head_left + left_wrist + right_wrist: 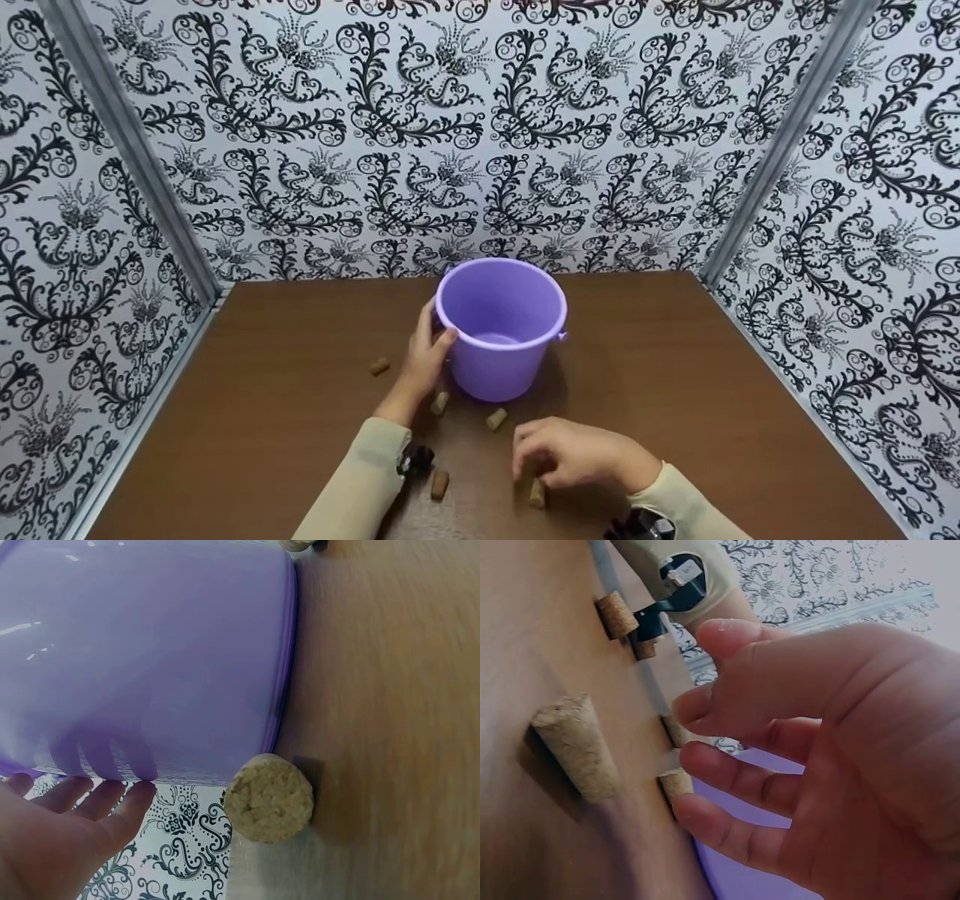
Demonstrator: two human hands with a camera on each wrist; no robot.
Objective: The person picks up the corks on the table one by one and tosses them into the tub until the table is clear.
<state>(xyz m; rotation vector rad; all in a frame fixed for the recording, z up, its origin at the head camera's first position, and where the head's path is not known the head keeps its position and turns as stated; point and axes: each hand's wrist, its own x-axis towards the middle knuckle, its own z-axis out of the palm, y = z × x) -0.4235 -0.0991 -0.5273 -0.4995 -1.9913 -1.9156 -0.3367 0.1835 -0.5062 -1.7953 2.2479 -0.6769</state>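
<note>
A purple bucket [499, 375] stands upright on the brown table, its inner floor showing from above. My left hand [427, 356] holds it at the left side, thumb at the near rim and fingers along the outer wall. In the left wrist view, the fingertips [135, 799] rest against that wall, and a round cork end [268, 799] shows close by. My right hand [577, 454] hovers over a cork [538, 493], its fingers loosely bent around nothing. The right wrist view shows this tapered cork [577, 750] on the table, apart from the fingertips.
More corks lie about: one [496, 418] before the bucket, one [440, 403] beside the left wrist, one [380, 366] farther left, and a darker one [440, 485] near the left forearm. Patterned panels [465, 150] enclose the table's back and sides.
</note>
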